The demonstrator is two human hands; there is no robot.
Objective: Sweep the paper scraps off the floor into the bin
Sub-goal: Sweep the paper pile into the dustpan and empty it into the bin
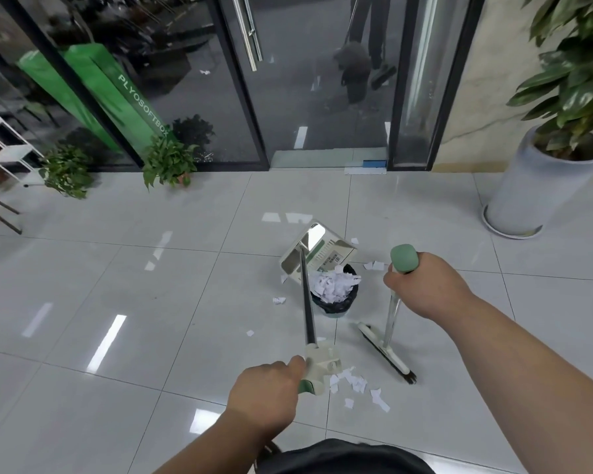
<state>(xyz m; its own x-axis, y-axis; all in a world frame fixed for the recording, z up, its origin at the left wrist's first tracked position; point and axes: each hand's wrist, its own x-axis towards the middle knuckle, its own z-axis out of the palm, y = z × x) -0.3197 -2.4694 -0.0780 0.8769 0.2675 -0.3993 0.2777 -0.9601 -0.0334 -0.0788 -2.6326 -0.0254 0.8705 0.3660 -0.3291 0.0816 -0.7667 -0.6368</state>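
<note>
Torn white paper scraps (334, 284) heap up to the rim of a small round bin lined with a black bag (332, 306), which stands on the glossy pale grey tiled floor (151, 268). A cream-and-green long-handled dustpan (317, 249) hangs tilted above the bin's far edge, its mouth turned down towards the heap. The person's left grip (264, 395) is clenched round the green-and-cream end of the dustpan's dark pole. The right grip (425, 285) is curled round a silver-poled broom with a green cap (404, 256); its brush head rests on the tiles just right of the bin. More loose scraps (355, 384) lie scattered on the floor beside the left grip, with a few single pieces around the bin. Beyond stand dark glass doors (288, 80), a green carton lettered PLYOSOFTBOX (131, 100), small leafy potted plants (168, 159) and a tall grey planter (534, 186) at right.
</note>
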